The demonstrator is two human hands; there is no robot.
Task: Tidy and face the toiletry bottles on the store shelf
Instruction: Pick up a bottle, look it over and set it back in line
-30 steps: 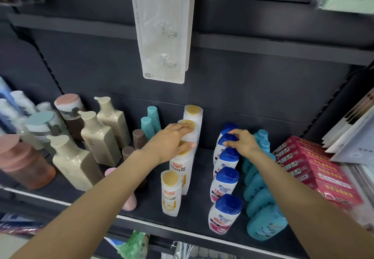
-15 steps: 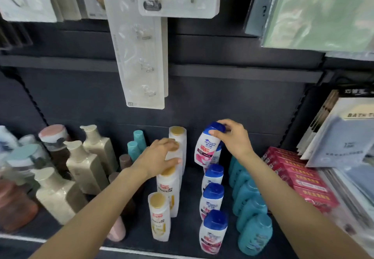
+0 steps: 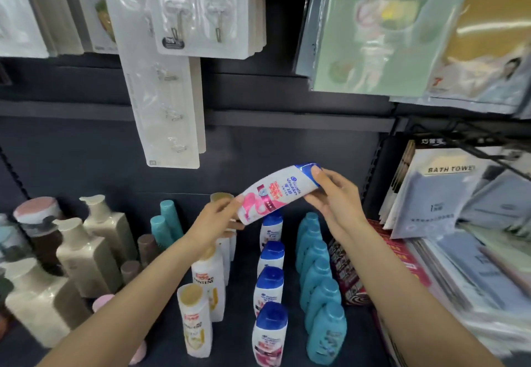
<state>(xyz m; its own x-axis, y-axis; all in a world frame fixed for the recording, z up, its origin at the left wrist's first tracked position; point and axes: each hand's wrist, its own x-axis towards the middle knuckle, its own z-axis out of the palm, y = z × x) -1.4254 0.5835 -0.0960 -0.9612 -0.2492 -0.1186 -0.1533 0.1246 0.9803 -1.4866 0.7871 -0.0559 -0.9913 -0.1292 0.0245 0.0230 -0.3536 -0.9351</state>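
both hands on one white bottle (image 3: pixel 277 193) with blue cap and pink label, held in the air above the shelf (image 3: pixel 161 349), tilted near horizontal, cap end up and to the right. right hand (image 3: pixel 333 197) grips the cap end, thumb on top of the blue cap, fingers curled under. left hand (image 3: pixel 214 223) pinches the base end, thumb on the front of the label, fingers behind. label faces the camera.

directly below: a row of matching blue-capped white bottles (image 3: pixel 270 283) standing upright, running front to back, four visible. just right of that, a row of teal bottles (image 3: pixel 319 280), upright, same front-to-back line. left of the blue-cap row, white bottles with gold caps (image 3: pixel 198 303), partly hidden by the left forearm. further left: beige pump bottles (image 3: pixel 86 254), two teal tubes (image 3: pixel 166 223) near the back panel, small brown-capped bottles (image 3: pixel 143 247).

right of the teal row: red boxes (image 3: pixel 402 254), then stacked bath towel packs (image 3: pixel 442 191), blurred. above: hanging hook packs (image 3: pixel 172 108) on the back panel.
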